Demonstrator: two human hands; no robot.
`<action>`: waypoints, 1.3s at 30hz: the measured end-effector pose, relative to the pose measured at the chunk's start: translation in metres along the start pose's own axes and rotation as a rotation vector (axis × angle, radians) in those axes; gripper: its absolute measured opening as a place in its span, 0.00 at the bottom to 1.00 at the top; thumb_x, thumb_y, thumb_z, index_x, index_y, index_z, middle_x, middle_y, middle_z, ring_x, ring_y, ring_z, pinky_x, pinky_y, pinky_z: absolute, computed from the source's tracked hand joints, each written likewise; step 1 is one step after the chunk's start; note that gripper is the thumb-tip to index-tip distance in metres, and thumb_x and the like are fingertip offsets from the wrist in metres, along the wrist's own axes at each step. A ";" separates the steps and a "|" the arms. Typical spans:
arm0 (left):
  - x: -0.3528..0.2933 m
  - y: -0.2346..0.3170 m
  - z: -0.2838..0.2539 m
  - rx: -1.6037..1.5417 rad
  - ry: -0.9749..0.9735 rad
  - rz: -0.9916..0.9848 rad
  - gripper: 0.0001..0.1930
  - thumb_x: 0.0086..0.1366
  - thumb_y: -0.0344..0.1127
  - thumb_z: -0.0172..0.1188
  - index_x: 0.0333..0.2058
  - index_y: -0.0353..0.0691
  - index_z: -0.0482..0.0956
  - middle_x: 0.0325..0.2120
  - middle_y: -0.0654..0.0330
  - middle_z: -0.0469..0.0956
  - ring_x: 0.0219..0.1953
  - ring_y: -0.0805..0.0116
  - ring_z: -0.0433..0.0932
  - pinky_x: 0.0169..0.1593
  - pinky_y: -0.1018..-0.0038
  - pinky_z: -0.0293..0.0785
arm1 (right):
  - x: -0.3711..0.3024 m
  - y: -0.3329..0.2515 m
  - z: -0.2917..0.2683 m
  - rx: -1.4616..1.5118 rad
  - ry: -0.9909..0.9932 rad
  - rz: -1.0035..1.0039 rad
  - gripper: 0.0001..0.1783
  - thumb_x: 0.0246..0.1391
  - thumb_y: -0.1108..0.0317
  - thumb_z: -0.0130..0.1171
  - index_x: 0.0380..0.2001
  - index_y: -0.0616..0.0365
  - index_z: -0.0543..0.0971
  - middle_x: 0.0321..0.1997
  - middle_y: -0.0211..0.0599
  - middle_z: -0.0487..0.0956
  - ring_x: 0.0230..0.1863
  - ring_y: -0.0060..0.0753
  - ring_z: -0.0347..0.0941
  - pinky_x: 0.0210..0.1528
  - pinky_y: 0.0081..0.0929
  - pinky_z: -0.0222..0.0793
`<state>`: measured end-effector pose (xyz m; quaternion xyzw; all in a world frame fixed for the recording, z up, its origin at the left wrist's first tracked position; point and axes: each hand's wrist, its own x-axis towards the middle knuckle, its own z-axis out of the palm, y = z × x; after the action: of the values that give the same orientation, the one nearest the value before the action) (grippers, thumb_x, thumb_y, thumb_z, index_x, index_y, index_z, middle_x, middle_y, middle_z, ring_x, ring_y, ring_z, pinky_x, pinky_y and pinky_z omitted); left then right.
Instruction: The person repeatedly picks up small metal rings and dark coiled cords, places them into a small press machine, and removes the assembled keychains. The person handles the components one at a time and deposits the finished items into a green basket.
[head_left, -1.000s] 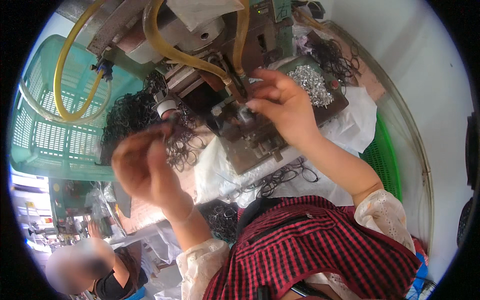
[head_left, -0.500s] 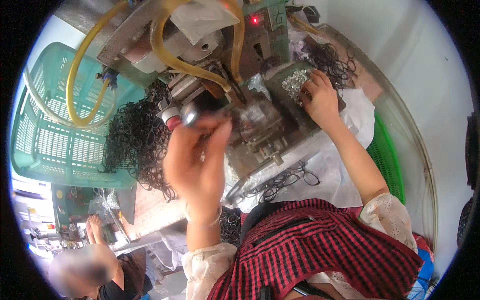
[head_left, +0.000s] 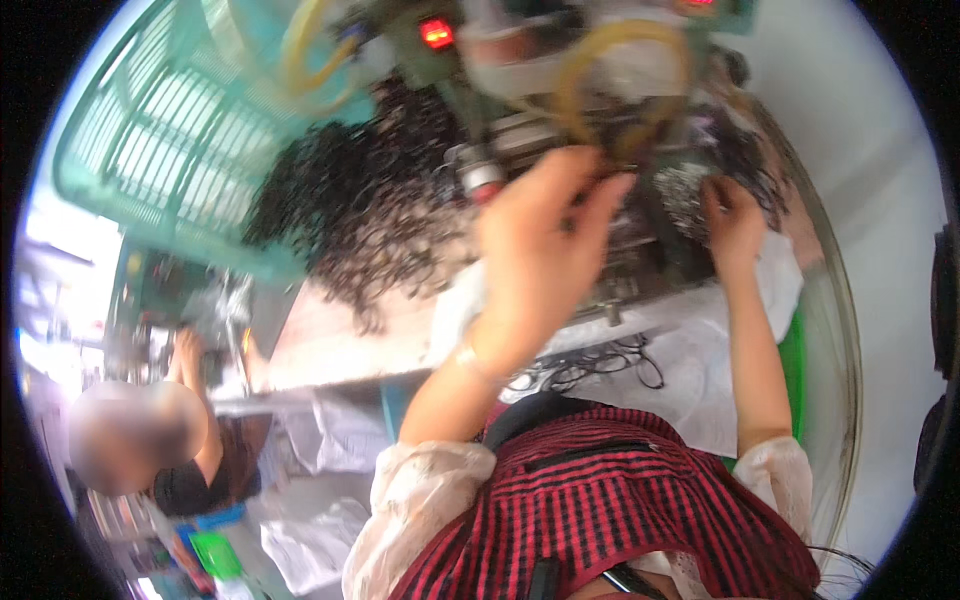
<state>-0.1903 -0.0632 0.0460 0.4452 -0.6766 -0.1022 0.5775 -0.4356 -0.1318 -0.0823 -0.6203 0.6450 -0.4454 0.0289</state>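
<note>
My left hand (head_left: pixel 550 255), blurred, is raised in front of the machine (head_left: pixel 530 130). Its thumb and forefinger come together in a pinch; whatever lies between them cannot be made out. A red-and-silver push button (head_left: pixel 480 185) sits just left of these fingers. Over to the right, my right hand (head_left: pixel 737 222) touches a pile of small shiny metal pieces (head_left: pixel 682 193) with bent, closed fingers. Their tips are partly hidden in the pile. Below the machine's front, several thin black loop-shaped pieces (head_left: pixel 590 365) rest on white sheeting (head_left: pixel 690 375).
A big heap of black loops (head_left: pixel 370 180) covers the bench left of the machine, beside a green plastic basket (head_left: pixel 150 130). Yellow hoses (head_left: pixel 680 60) curve over the machine. A bright green basket (head_left: pixel 797 375) stands at right. Another person (head_left: pixel 190 440) works at far left.
The view has swung left, so the machine appears farther right. My left hand has stayed before the machine, its fingers near the working area; my right hand has remained at the metal pieces.
</note>
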 end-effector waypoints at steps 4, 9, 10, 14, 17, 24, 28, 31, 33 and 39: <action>-0.039 -0.009 -0.021 -0.047 0.053 0.072 0.08 0.57 0.27 0.70 0.35 0.34 0.81 0.33 0.56 0.82 0.33 0.71 0.79 0.38 0.79 0.76 | -0.004 0.004 -0.001 0.088 -0.025 0.111 0.12 0.58 0.65 0.62 0.41 0.60 0.82 0.38 0.43 0.84 0.38 0.35 0.80 0.43 0.29 0.73; -0.057 -0.062 -0.111 0.254 0.556 -0.083 0.04 0.61 0.22 0.62 0.36 0.30 0.81 0.36 0.51 0.82 0.40 0.64 0.80 0.46 0.72 0.76 | -0.027 0.021 -0.023 0.154 -0.057 0.115 0.10 0.57 0.71 0.61 0.43 0.59 0.83 0.42 0.39 0.84 0.43 0.29 0.79 0.48 0.27 0.71; -0.043 -0.071 -0.130 0.322 0.558 -0.169 0.03 0.63 0.22 0.61 0.36 0.31 0.81 0.36 0.53 0.82 0.41 0.65 0.80 0.46 0.73 0.75 | -0.026 0.021 -0.026 0.156 -0.062 0.087 0.11 0.56 0.72 0.61 0.43 0.58 0.83 0.42 0.39 0.84 0.43 0.29 0.79 0.48 0.27 0.71; -0.018 -0.169 -0.169 0.963 0.010 0.033 0.06 0.57 0.26 0.62 0.30 0.44 0.85 0.38 0.60 0.82 0.38 0.56 0.75 0.44 0.68 0.74 | -0.013 -0.027 -0.014 0.232 -0.118 0.062 0.11 0.55 0.72 0.61 0.42 0.58 0.83 0.43 0.42 0.84 0.44 0.36 0.80 0.50 0.30 0.71; -0.024 -0.233 -0.178 1.034 -0.458 0.126 0.08 0.51 0.25 0.60 0.22 0.48 0.85 0.44 0.61 0.81 0.39 0.55 0.74 0.45 0.67 0.74 | -0.005 -0.027 -0.003 0.251 -0.114 0.077 0.11 0.55 0.72 0.60 0.42 0.58 0.83 0.43 0.43 0.83 0.45 0.40 0.80 0.50 0.31 0.72; -0.086 -0.253 -0.170 0.655 -0.365 -0.202 0.09 0.56 0.26 0.61 0.33 0.45 0.88 0.47 0.56 0.82 0.45 0.54 0.81 0.46 0.67 0.77 | -0.045 0.020 -0.033 0.155 0.083 0.164 0.10 0.54 0.71 0.62 0.39 0.58 0.85 0.42 0.41 0.83 0.43 0.37 0.79 0.48 0.27 0.71; -0.103 -0.224 -0.173 0.549 -0.295 -0.254 0.09 0.59 0.24 0.60 0.36 0.41 0.87 0.47 0.52 0.82 0.45 0.59 0.82 0.46 0.69 0.78 | -0.057 0.011 -0.060 0.220 0.072 0.200 0.09 0.55 0.73 0.62 0.40 0.59 0.85 0.41 0.37 0.83 0.42 0.29 0.78 0.47 0.23 0.70; -0.089 -0.195 -0.168 -0.051 0.158 -0.572 0.09 0.67 0.28 0.58 0.44 0.32 0.81 0.41 0.55 0.82 0.41 0.67 0.80 0.45 0.74 0.76 | -0.055 -0.033 -0.066 0.309 -0.052 0.109 0.09 0.56 0.76 0.62 0.40 0.61 0.84 0.41 0.35 0.83 0.43 0.23 0.76 0.47 0.20 0.69; -0.076 -0.189 -0.164 -0.327 0.359 -0.570 0.11 0.68 0.29 0.57 0.47 0.32 0.76 0.43 0.54 0.80 0.43 0.66 0.79 0.46 0.74 0.77 | -0.048 -0.063 -0.066 0.369 -0.117 -0.023 0.09 0.55 0.77 0.62 0.40 0.62 0.84 0.40 0.35 0.83 0.42 0.25 0.77 0.46 0.21 0.69; -0.113 -0.249 -0.165 -0.941 0.836 -1.010 0.13 0.73 0.33 0.48 0.51 0.32 0.72 0.48 0.50 0.78 0.48 0.60 0.78 0.46 0.67 0.81 | -0.014 -0.103 0.002 0.657 -0.073 -0.131 0.17 0.46 0.75 0.67 0.42 0.56 0.83 0.36 0.39 0.83 0.37 0.36 0.80 0.42 0.30 0.74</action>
<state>0.0667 -0.0644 -0.1431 0.4090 -0.0079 -0.4501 0.7938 -0.3509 -0.1041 -0.0277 -0.6337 0.4242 -0.6077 0.2218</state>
